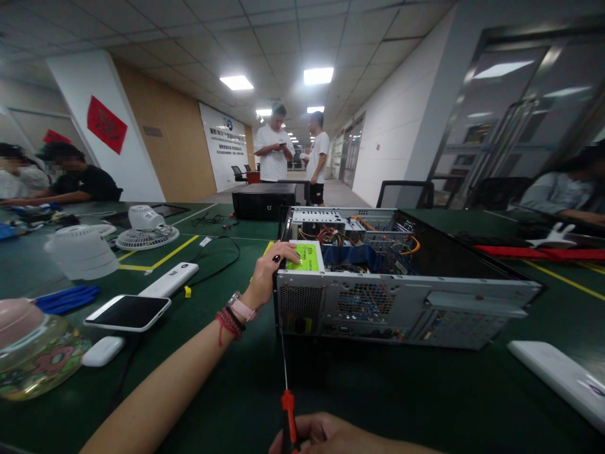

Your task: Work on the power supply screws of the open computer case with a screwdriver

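Observation:
An open desktop computer case (401, 309) lies on its side on the green table, its rear panel towards me and cables showing inside. My left hand (269, 272) rests on the case's top left corner, fingers laid over the power supply with the bright green label (306, 258). My right hand (326, 436), at the bottom edge, is closed around the red handle of a long screwdriver (286, 378). The thin shaft runs up to the rear panel near the lower left corner.
To the left lie a smartphone (128, 311), a white power bank (169, 280), a white earbud case (103, 350), blue gloves (66, 297), a glass jar (33, 353) and small white fans (146, 228). A white panel (558, 376) lies right. People sit and stand around.

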Demonstrator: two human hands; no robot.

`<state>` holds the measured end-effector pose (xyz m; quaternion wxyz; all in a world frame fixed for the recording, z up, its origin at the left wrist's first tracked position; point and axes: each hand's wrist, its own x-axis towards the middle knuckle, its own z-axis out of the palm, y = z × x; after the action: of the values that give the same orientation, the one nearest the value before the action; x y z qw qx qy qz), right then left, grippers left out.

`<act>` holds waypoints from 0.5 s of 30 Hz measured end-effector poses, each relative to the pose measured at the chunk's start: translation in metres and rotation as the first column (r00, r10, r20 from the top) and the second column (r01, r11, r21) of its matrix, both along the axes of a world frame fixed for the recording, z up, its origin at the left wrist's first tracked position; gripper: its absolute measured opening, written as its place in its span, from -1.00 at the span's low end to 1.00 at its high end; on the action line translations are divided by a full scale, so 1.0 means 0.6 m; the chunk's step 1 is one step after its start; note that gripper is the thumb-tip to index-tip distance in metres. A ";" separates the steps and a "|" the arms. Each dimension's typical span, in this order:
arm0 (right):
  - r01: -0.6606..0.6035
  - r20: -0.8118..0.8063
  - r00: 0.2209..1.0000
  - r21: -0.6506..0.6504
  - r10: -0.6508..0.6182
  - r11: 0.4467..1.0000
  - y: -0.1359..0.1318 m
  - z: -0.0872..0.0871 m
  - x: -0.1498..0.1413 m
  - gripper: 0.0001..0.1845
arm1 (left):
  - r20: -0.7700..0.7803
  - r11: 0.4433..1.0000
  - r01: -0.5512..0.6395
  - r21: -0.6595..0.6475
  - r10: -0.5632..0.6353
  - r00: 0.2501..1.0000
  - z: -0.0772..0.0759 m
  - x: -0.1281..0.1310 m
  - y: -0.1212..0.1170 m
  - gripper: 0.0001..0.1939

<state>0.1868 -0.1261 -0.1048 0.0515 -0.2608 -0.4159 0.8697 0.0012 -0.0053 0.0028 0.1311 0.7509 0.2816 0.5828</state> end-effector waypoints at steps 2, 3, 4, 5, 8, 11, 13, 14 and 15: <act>-0.012 -0.014 1.000 -0.008 0.012 1.000 0.000 0.005 0.001 -0.41 | -0.003 1.000 -0.004 0.003 0.004 1.000 0.001 0.000 0.000 -0.53; -0.007 -0.018 1.000 -0.020 0.007 1.000 -0.001 0.006 0.002 -0.41 | -0.005 1.000 -0.007 0.003 0.007 1.000 0.001 0.000 0.000 -0.53; 0.000 -0.025 1.000 -0.032 -0.001 0.999 -0.002 0.007 0.002 -0.40 | -0.006 1.000 -0.011 0.002 0.011 1.000 0.001 0.000 0.000 -0.53; 0.005 -0.035 0.999 -0.044 -0.006 0.999 -0.003 0.008 0.002 -0.40 | -0.006 1.000 -0.015 -0.001 0.015 1.000 0.001 0.000 0.000 -0.52; -0.005 -0.053 0.999 -0.051 0.003 0.999 -0.006 0.009 0.003 -0.43 | 0.000 1.000 -0.019 -0.006 0.019 1.000 0.000 0.000 0.001 -0.51; -0.009 -0.034 0.999 -0.033 0.008 0.999 -0.005 0.006 0.005 -0.44 | 0.004 1.000 -0.012 -0.002 0.012 1.000 -0.001 0.000 0.002 -0.52; -0.001 -0.030 1.000 -0.025 0.001 1.000 -0.003 0.002 0.006 -0.44 | 0.004 1.000 -0.009 -0.004 0.009 1.000 -0.001 0.000 0.002 -0.52; 0.003 -0.027 1.000 -0.022 -0.004 1.000 -0.003 -0.001 0.005 -0.44 | 0.003 1.000 -0.010 -0.005 0.010 1.000 -0.001 0.000 0.002 -0.52; 0.011 -0.019 1.000 -0.021 -0.011 1.000 -0.003 -0.003 0.005 -0.45 | 0.002 1.000 -0.010 -0.006 0.010 1.000 -0.001 0.000 0.002 -0.52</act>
<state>0.1898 -0.1277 -0.1069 0.0577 -0.2552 -0.4049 0.8761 0.0011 -0.0041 0.0024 0.1306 0.7483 0.2872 0.5835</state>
